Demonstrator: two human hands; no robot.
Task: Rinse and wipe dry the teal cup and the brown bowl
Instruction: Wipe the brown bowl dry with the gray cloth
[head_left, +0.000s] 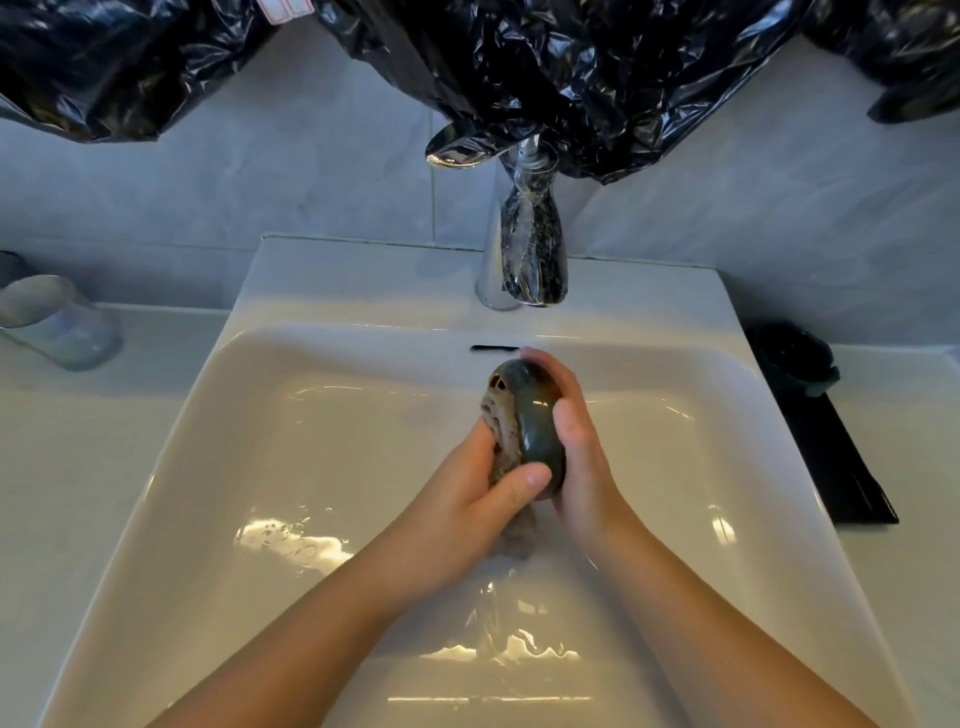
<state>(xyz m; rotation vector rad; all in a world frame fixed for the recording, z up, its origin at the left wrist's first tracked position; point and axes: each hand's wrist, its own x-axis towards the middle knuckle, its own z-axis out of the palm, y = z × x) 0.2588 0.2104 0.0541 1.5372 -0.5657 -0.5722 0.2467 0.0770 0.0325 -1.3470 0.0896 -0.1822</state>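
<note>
White sink (218, 467) fills the view. Over its basin the right hand (576, 447) grips the brown bowl (540, 431) on edge, while the left hand (483, 499) presses a cloth (506, 441) inside it. Farther right on the counter (78, 441) sits the teal cup (795, 358).

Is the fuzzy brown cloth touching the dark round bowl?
Touching. In the head view, the left hand presses the fuzzy brown cloth right against the dark round bowl, with no gap showing.
</note>
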